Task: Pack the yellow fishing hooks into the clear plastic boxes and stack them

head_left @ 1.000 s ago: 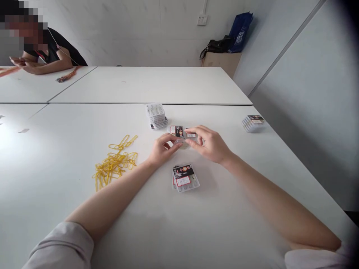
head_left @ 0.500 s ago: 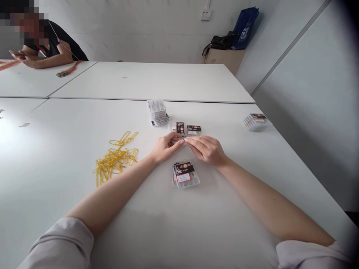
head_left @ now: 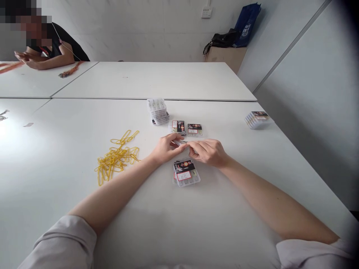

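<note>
My left hand (head_left: 166, 148) and my right hand (head_left: 208, 151) meet at the middle of the white table (head_left: 157, 220), both pinched on a small clear plastic box (head_left: 180, 142) held just above the surface. Right below my hands lies a small stack of clear boxes with black and red labels (head_left: 185, 172). Two more labelled boxes lie side by side just beyond my hands, one (head_left: 178, 126) on the left and one (head_left: 194, 129) on the right. Farther back stands a taller stack of clear boxes (head_left: 157, 111).
A heap of yellow rubber bands (head_left: 117, 157) lies to the left. Another stack of boxes (head_left: 258, 119) sits near the table's right edge. A person (head_left: 47, 46) works at the far left table. Bags (head_left: 232, 35) rest on a cardboard box by the wall.
My hands have drawn back toward me and lowered, uncovering the two labelled boxes beyond them. They still hold the small clear box between them.
</note>
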Available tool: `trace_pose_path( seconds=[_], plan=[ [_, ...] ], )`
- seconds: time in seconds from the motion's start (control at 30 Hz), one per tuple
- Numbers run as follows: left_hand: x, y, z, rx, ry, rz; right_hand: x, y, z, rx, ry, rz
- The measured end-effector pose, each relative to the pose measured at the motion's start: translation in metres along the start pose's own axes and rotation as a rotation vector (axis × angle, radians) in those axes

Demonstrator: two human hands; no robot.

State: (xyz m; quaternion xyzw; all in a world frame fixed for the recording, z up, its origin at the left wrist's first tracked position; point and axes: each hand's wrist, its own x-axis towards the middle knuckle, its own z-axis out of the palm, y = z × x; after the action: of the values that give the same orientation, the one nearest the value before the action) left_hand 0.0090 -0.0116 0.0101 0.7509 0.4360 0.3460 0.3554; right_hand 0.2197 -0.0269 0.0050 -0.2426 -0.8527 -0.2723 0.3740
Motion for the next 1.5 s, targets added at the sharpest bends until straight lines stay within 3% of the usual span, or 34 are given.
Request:
trace_pose_path(
  seconds=[0.17, 0.37, 0.5, 0.6, 0.7, 0.8, 0.9, 1.07, 1.2, 1.5],
  plan=[
    [-0.002, 0.004, -0.001, 0.040, -0.036, 0.047, -0.002, -0.001, 0.001, 0.079, -0.028, 0.079],
    [-0.004, 0.001, -0.001, 0.137, -0.037, 0.079, -0.005, -0.001, 0.002, 0.184, -0.234, 0.279],
    [-0.004, -0.001, -0.002, 0.096, -0.021, 0.082, -0.003, -0.003, 0.003, 0.292, -0.184, 0.317],
    [-0.003, 0.000, -0.005, 0.019, -0.007, 0.082, -0.003, -0.005, 0.006, 0.494, -0.105, 0.490],
    [-0.002, 0.000, -0.009, -0.055, 0.021, 0.081, -0.004, -0.005, 0.012, 0.744, -0.113, 0.742],
    [0.000, -0.004, -0.009, -0.174, 0.072, 0.006, -0.006, 0.000, 0.018, 1.006, -0.187, 0.879],
    [0.004, -0.013, -0.007, -0.411, 0.143, -0.170, -0.007, 0.007, 0.024, 1.230, -0.205, 0.967],
    [0.012, -0.022, -0.007, -0.685, 0.274, -0.329, -0.006, 0.016, 0.026, 1.477, -0.283, 1.158],
    [0.014, -0.021, -0.009, -0.747, 0.279, -0.364, -0.003, 0.020, 0.022, 1.510, -0.299, 1.215],
    [0.012, -0.007, -0.007, -0.883, 0.456, -0.469, -0.001, 0.024, 0.017, 1.507, -0.220, 1.291]
  ],
)
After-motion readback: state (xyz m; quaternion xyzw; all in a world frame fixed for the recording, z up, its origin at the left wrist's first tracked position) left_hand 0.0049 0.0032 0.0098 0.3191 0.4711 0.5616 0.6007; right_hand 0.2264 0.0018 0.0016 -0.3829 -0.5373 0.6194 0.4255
